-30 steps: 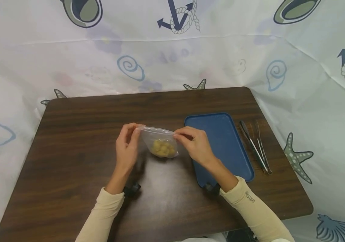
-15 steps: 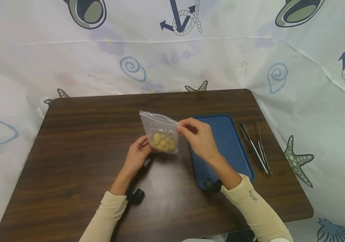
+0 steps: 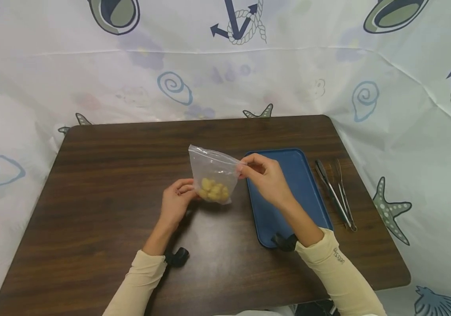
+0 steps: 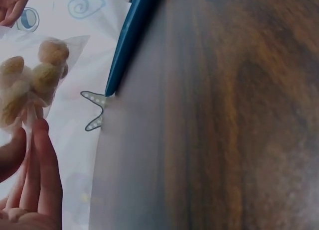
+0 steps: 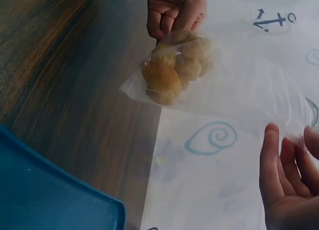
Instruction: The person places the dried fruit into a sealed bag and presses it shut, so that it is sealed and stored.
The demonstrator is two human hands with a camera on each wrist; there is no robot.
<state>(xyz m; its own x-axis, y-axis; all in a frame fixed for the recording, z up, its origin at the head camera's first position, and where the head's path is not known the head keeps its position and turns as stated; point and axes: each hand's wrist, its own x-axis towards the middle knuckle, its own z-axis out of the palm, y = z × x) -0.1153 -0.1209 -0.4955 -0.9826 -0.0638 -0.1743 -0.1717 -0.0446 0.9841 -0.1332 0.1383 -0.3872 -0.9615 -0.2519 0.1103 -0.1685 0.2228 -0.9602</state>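
Observation:
A clear zip bag (image 3: 217,169) hangs tilted above the table's middle, with several yellowish round lumps (image 3: 214,189) gathered at its bottom. My right hand (image 3: 266,177) pinches the bag's upper right corner by the zip edge. Lower down, my left hand (image 3: 175,199) holds the bag's bottom left side between thumb and fingers, close beside the lumps. From the left wrist view, the thumb and fingertips (image 4: 41,125) meet on the plastic just under the lumps. The far upper left corner of the bag stands free.
A blue tray (image 3: 266,215) lies on the brown table (image 3: 91,197), partly under my right forearm. To its right rest metal tongs (image 3: 337,197). A white patterned cloth (image 3: 122,79) hangs behind the table.
My left hand has let go of the bag's upper left corner and moved down to its bottom left. The bag has then shifted slightly right with my right hand.

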